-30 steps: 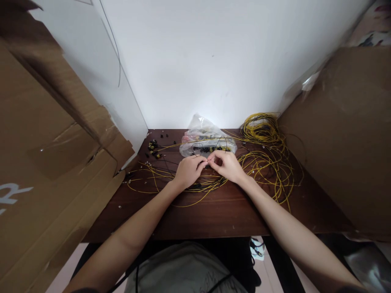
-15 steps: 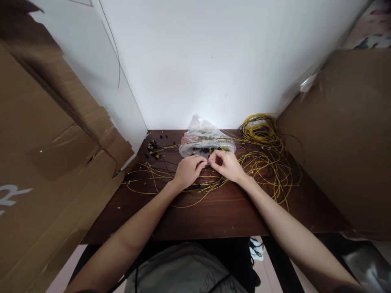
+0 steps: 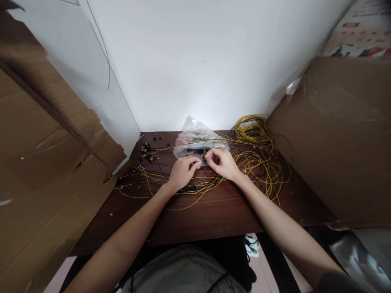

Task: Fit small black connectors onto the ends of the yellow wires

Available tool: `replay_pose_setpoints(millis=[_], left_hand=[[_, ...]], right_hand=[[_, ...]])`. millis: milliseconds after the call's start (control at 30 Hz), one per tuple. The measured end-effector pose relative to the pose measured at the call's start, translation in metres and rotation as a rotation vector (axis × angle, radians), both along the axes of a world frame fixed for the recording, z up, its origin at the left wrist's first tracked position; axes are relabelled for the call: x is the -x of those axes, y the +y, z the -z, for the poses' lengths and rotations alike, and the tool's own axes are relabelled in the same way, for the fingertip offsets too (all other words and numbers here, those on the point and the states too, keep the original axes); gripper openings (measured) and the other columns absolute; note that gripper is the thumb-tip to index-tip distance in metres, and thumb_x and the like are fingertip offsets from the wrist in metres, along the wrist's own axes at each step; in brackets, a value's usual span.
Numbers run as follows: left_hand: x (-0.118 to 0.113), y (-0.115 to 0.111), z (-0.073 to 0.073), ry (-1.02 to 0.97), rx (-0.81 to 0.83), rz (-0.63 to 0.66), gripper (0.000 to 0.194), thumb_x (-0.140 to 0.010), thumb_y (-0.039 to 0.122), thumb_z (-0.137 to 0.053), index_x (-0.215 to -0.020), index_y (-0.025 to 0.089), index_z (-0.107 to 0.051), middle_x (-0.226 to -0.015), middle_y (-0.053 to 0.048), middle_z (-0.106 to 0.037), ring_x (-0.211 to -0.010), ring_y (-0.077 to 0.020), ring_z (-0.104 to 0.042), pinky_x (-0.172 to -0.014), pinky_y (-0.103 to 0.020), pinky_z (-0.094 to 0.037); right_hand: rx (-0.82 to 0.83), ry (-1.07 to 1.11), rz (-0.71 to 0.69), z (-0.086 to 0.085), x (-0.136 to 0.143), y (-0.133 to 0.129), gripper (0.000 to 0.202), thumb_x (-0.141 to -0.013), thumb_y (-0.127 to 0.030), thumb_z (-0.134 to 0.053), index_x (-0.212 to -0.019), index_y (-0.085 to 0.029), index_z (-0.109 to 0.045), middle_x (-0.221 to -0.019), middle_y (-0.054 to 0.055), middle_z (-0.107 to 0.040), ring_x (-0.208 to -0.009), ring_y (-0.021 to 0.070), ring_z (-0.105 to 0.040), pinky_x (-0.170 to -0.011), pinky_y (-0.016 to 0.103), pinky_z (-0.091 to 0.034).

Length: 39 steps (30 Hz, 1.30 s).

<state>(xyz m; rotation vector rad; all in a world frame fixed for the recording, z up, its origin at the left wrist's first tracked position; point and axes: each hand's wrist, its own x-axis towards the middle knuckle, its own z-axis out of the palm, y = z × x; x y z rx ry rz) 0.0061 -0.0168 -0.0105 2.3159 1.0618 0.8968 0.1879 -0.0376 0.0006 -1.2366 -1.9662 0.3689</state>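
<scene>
Both hands are close together in front of a clear plastic bag (image 3: 191,126) that holds small black and yellow parts. My left hand (image 3: 183,171) is closed, its thumb and forefinger pinched on something too small to make out. A short gap to the right, my right hand (image 3: 224,163) pinches at its fingertips; what it grips is tiny and dark and cannot be named. Thin yellow and black wires (image 3: 203,189) run beneath both hands across the dark wooden table (image 3: 214,217).
Coiled yellow wires (image 3: 249,128) lie at the back right, with looser loops (image 3: 262,171) in front. Several black and yellow connectors (image 3: 148,154) and white bits are scattered at the left. Cardboard stands at left (image 3: 58,183) and right (image 3: 330,142); a white wall (image 3: 195,61) closes the back.
The view has shifted slightly, so the scene sits a little further left. My hands have moved slightly apart and both stay pinched.
</scene>
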Motion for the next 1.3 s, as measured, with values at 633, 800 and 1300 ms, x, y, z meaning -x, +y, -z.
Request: replay_pose_setpoints(millis=[633, 800, 1300], left_hand=[[0.001, 0.005, -0.004, -0.119, 0.091, 0.026, 0.022, -0.084, 0.027, -0.047, -0.081, 0.016, -0.067, -0.072, -0.001, -0.069, -0.068, -0.0145, -0.062, -0.067, -0.024, -0.044], [0.000, 0.005, -0.004, -0.155, 0.091, -0.002, 0.020, -0.083, 0.026, -0.048, -0.084, 0.016, -0.067, -0.073, -0.002, -0.070, -0.069, -0.0149, -0.063, -0.066, -0.024, -0.045], [-0.001, 0.003, -0.001, -0.294, 0.207, -0.010, 0.026, -0.080, 0.019, -0.051, -0.104, 0.015, -0.059, -0.073, -0.004, -0.067, -0.071, -0.0151, -0.065, -0.070, -0.027, -0.050]], right_hand=[[-0.048, 0.043, 0.151, 0.005, 0.005, 0.001, 0.010, -0.079, -0.024, -0.054, -0.077, -0.018, -0.061, -0.067, 0.000, -0.064, -0.060, 0.0125, -0.057, -0.060, 0.023, -0.042], [-0.056, 0.066, 0.202, 0.003, 0.003, 0.001, 0.010, -0.079, -0.026, -0.054, -0.077, -0.018, -0.061, -0.067, 0.001, -0.063, -0.058, 0.0131, -0.056, -0.058, 0.024, -0.042], [-0.281, 0.361, 0.365, -0.010, -0.010, 0.001, 0.030, -0.082, -0.022, -0.048, -0.112, -0.022, -0.045, -0.099, 0.007, -0.057, -0.083, 0.0158, -0.056, -0.070, 0.028, -0.047]])
